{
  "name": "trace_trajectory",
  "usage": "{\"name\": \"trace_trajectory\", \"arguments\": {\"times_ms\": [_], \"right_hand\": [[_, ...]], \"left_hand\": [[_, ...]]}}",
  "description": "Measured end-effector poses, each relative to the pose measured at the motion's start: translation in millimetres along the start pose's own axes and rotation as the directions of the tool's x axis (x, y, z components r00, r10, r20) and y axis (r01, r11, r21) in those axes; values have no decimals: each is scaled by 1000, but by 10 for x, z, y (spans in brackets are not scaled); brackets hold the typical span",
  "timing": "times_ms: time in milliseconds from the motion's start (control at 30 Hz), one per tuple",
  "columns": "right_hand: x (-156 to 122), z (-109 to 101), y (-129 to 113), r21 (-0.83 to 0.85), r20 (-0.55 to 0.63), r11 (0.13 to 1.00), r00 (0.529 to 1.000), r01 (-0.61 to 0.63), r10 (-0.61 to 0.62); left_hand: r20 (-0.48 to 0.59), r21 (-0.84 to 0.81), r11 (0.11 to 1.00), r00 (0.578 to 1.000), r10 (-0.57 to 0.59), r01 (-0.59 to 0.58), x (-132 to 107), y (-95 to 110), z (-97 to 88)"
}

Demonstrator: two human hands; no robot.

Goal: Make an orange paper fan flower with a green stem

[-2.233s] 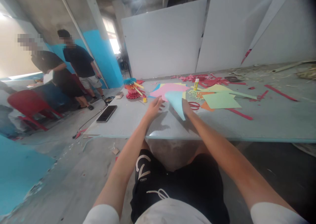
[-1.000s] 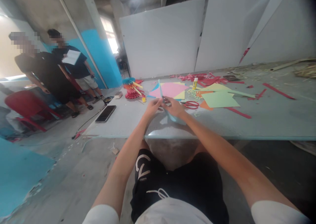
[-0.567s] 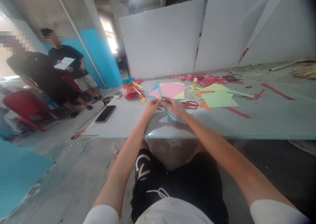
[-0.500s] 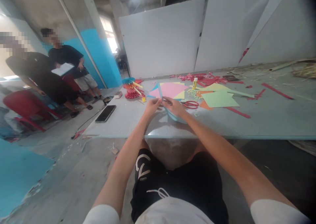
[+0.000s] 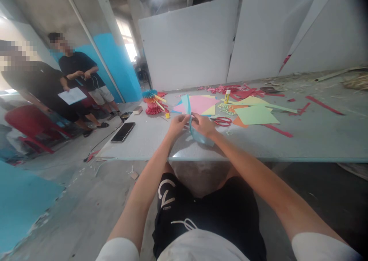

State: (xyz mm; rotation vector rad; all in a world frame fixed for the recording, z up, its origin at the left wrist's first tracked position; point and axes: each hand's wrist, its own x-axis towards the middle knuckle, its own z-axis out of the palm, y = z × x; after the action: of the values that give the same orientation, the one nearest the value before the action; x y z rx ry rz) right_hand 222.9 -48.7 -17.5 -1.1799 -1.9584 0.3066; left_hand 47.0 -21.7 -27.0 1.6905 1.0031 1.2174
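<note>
Left hand [image 5: 178, 124] and right hand [image 5: 203, 124] pinching blue paper [image 5: 203, 139], fingertips close together. Pink sheet [image 5: 201, 104] just beyond. Red scissors [image 5: 223, 122] right of hands, glue stick [image 5: 227, 97] farther, green sheet [image 5: 257, 116] further right. Phone [image 5: 123, 132] flat, left. Two people [image 5: 77, 66] standing far left.

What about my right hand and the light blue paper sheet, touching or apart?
Touching. The head view shows the right hand with its fingertips closed on the light blue paper sheet.

A white top [image 5: 198, 247] overlaps black drawstring shorts [image 5: 215, 207].
</note>
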Motion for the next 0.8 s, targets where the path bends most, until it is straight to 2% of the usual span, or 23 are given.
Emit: {"name": "trace_trajectory", "arguments": {"times_ms": [167, 267, 333, 433, 533, 667, 733, 800], "right_hand": [[-12, -3, -23, -7, -42, 999, 998, -36, 36], [-10, 2, -18, -70, -35, 996, 998, -51, 49], [6, 7, 6, -82, -68, 994, 996, -65, 59], [61, -11, 88, -2, -202, 998, 977, -65, 63], [135, -87, 191, 211, -289, 974, 947, -84, 144], [185, -213, 253, 557, -204, 821, 937, -126, 282], [173, -235, 235, 632, -119, 763, 955, -138, 271], [142, -209, 189, 654, 18, 738, 979, -165, 203]], "left_hand": [[-34, -8, 1000, 999, 5, -5, -3, 0, 4], [-44, 4, 999, 998, 37, -37, 9, -12, 3], [-86, -7, 999, 995, 48, -49, 23, -21, -3], [-208, -88, 994, 977, 41, -61, 51, -27, -32], [-321, -231, 970, 947, -4, -74, 80, -16, -80], [-416, -416, 908, 900, -134, -56, 100, 29, -118], [-413, -424, 904, 899, -148, -46, 93, 61, -110], [-367, -375, 926, 923, -113, -35, 71, 95, -85]]}}
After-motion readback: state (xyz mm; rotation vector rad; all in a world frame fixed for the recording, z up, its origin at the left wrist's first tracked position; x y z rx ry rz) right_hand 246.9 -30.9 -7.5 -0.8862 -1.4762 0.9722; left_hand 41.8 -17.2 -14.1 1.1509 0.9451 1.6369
